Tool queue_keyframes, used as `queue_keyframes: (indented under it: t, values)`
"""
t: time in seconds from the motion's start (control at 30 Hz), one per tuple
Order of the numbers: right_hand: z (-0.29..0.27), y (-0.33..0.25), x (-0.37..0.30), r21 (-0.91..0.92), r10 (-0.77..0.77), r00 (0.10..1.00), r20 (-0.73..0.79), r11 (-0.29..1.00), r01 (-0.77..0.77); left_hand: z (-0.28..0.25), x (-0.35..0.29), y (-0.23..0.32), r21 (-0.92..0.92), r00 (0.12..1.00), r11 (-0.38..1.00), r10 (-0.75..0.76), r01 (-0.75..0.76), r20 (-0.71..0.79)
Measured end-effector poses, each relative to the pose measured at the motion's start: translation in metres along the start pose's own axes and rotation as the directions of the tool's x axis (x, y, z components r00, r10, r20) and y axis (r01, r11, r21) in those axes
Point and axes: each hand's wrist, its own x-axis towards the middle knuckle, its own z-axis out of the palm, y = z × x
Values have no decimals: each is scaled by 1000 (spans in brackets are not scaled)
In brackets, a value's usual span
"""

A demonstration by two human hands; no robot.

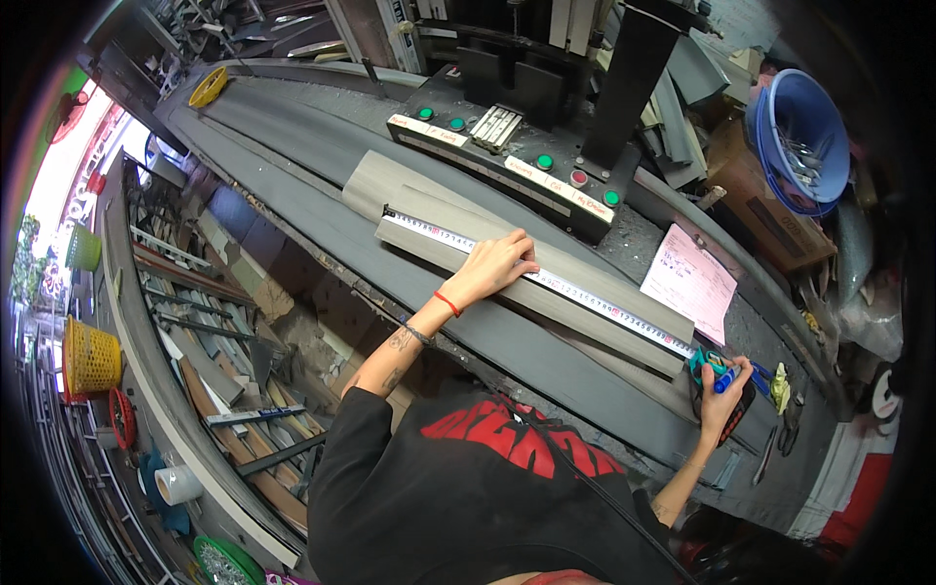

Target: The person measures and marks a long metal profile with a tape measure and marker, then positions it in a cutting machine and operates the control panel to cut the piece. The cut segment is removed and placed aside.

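Note:
A long grey, wood-grained profile lies slantwise across the grey bench, with another grey piece behind it. The white blade of a tape measure runs along its top, its hook at the far-left end. My left hand is closed over the blade near the profile's middle, fingers pressed together on it. At the near-right end my right hand is closed around a blue marker and the teal tape measure case. The fingers partly hide the case.
A black machine with green and red buttons stands behind the profile. A pink paper sheet lies right of it. Scissors rest near my right hand. Blue buckets stand at the right, a rack of offcuts at the left.

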Motion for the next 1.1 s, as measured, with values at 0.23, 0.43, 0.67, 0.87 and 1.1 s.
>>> queue_keyframes:
  t: [0.23,0.43,0.67,0.87,1.1]
  values:
    - [8,-10,6,7,11,998,54,1000,-11,-41,-28,-66,207,854,902,-255,379,-454]
    - [10,-17,11,-39,-40,997,67,998,43,-72,-65,-134,26,677,873,-359,487,-643]
    - [14,-27,15,13,39,992,123,999,-41,-75,-62,-169,-225,657,858,-501,462,-563]
    - [9,-20,13,1,9,994,112,1000,-9,-73,-70,-172,-203,726,875,-480,440,-492]
    - [-18,-1,4,-36,-8,994,111,999,12,-69,-72,-138,-16,753,904,-367,428,-546]
